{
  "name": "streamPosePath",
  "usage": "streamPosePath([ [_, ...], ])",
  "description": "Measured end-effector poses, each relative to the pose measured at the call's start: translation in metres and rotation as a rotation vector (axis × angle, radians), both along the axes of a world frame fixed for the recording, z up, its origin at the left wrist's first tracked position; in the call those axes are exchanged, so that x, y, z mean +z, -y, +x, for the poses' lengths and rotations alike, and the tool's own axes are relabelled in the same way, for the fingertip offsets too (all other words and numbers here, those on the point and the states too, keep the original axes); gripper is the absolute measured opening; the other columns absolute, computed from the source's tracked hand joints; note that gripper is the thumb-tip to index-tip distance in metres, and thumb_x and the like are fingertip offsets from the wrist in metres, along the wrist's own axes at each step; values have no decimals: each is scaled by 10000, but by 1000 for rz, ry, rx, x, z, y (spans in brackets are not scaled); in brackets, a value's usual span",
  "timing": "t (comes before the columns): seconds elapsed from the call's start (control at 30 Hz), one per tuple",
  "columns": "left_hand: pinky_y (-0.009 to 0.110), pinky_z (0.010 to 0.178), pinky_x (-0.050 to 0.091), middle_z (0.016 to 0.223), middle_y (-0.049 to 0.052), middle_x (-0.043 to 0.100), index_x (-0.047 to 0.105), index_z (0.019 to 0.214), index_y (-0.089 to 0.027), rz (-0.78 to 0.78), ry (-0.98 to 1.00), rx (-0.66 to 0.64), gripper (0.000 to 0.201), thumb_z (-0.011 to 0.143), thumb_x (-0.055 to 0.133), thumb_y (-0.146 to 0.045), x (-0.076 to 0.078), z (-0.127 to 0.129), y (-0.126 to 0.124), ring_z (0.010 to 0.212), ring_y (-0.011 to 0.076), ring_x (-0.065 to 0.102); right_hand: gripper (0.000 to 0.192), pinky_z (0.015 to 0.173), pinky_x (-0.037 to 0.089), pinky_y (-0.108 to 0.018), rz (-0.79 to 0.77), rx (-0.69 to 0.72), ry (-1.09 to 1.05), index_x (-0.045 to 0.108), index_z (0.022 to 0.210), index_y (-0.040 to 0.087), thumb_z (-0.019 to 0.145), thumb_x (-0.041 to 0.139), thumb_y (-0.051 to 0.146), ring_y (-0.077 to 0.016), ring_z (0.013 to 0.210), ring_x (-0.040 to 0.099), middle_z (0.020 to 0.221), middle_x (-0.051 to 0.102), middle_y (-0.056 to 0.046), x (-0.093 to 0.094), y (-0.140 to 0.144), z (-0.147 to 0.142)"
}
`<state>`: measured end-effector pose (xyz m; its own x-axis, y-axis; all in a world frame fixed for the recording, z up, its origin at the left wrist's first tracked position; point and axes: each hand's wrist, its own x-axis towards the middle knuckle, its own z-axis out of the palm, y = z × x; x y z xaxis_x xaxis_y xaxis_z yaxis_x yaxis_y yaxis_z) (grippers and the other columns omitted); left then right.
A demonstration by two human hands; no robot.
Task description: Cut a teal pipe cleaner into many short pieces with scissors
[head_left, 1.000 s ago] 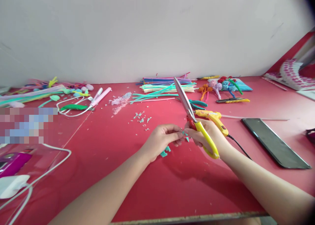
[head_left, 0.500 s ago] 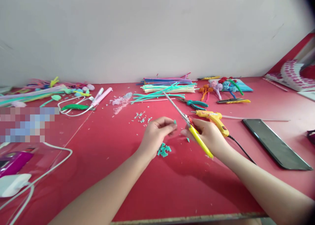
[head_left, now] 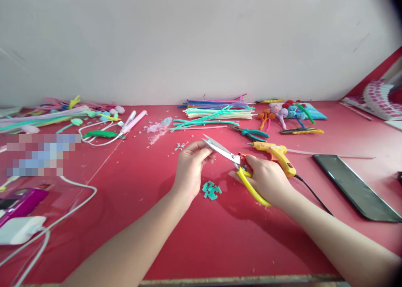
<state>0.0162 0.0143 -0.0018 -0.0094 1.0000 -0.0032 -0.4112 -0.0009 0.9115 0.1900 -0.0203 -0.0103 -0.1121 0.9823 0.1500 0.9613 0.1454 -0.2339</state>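
My right hand (head_left: pixel 266 178) grips a pair of yellow-handled scissors (head_left: pixel 222 151) by the loops, blades pointing up and left and slightly apart. Beside the blade tips is my left hand (head_left: pixel 192 165), thumb and forefinger pinched together. The small teal pipe cleaner piece it held a moment ago is now hidden by the fingers and the blade. Below, between the hands, lies a little pile of cut teal pipe cleaner pieces (head_left: pixel 211 190). Teal pipe cleaners (head_left: pixel 205 123) lie in a loose bunch farther back on the red table (head_left: pixel 201 245).
To the right are a yellow glue gun (head_left: pixel 279 155) with a black cord, teal-handled pliers (head_left: pixel 253 134), a dark phone (head_left: pixel 354 186) and pipe cleaner flowers (head_left: pixel 284 111). Leftward lie a pink styling iron (head_left: pixel 133 123), white cables and a purple device (head_left: pixel 23 205). Fuzz scraps (head_left: pixel 158 128) dot the table.
The scissors have swung lower and leftward, their blades now at the left fingertips and parted. My left hand has shifted left, and the teal piece in it has gone out of sight.
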Motion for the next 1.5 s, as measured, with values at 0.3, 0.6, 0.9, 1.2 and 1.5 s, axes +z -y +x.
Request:
streamPosePath([
  [0.3, 209, 590, 430, 650, 6, 613, 637, 705, -141, 20, -7, -34, 76, 639, 617, -174, 0, -2, 0, 594, 87, 550, 386, 441, 195, -237, 14, 11, 10, 491, 714, 206, 734, 383, 576, -132, 456, 456, 517, 511, -1, -3, 0, 1],
  [0.6, 214, 609, 435, 672, 5, 626, 640, 721, -152, 21, -3, -35, 89, 640, 619, -182, 0, -3, 0, 604, 88, 554, 405, 442, 192, -244, 22, 9, 11, 492, 698, 201, 731, 371, 587, -124, 444, 443, 516, 520, -7, -3, -1, 3],
  [0.9, 210, 590, 431, 686, 13, 626, 635, 735, -141, 47, -13, -38, 98, 651, 620, -190, 1, -3, 0, 607, 88, 552, 370, 452, 186, -244, 21, -44, 60, 461, 621, 198, 741, 383, 539, -120, 430, 396, 460, 456, 1, -3, -2, 4],
  [1.2, 238, 622, 440, 670, 25, 631, 630, 739, -143, -21, -83, -178, 127, 648, 636, -231, -1, 3, 5, 606, 103, 559, 344, 421, 216, -219, -76, -1, -403, 453, 575, 183, 701, 475, 502, -83, 452, 332, 489, 412, 31, -5, -6, 6],
  [1.5, 229, 586, 395, 594, 5, 565, 627, 683, -149, 74, -470, -520, 157, 727, 549, -278, -1, 12, 16, 571, 105, 501, 151, 389, 293, -196, -288, 45, -886, 537, 732, 169, 700, 496, 311, -67, 394, 378, 462, 432, 58, 15, 2, 0],
])
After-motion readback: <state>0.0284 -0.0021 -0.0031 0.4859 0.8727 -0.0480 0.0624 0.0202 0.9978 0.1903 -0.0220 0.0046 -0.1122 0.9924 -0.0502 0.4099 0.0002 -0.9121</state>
